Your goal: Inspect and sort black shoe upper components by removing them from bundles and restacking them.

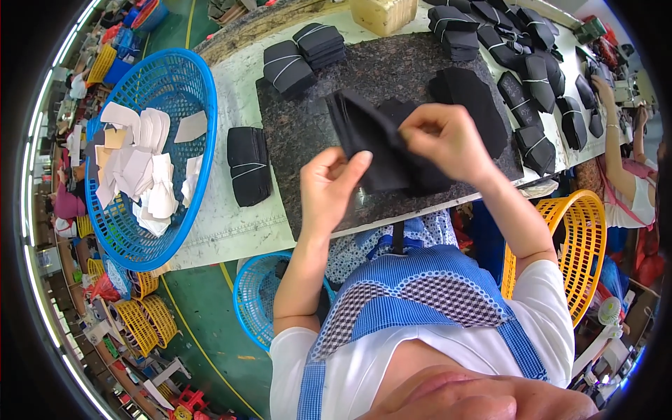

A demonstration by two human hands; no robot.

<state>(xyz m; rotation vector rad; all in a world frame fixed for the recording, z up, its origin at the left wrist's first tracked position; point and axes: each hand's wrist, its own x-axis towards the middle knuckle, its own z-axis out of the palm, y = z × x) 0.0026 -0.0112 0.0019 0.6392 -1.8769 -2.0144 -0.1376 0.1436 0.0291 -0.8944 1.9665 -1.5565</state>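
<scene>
Over the dark speckled slab (pixel 297 143), my left hand (pixel 326 187) grips a fanned stack of black fabric pieces (pixel 374 150) between thumb and fingers. My right hand (pixel 451 140) is closed at the stack's right edge, fingertips curled in, somewhat smeared; it seems to pinch a piece there, though its fingertips partly hide this. More black cut pieces (pixel 476 105) lie on the slab beyond my right hand. Tied bundles of black pieces sit close by: one bundle (pixel 248 168) left of the slab, another bundle (pixel 287 68) at its far left corner.
A blue plastic basket (pixel 150 255) with pale cut pieces stands at the left of the white table (pixel 210 234). Several tied black bundles (pixel 537 84) cover the right side. A yellow block (pixel 383 15) sits at the back. A yellow basket (pixel 584 231) stands right; another person's arm (pixel 611 126) reaches in there.
</scene>
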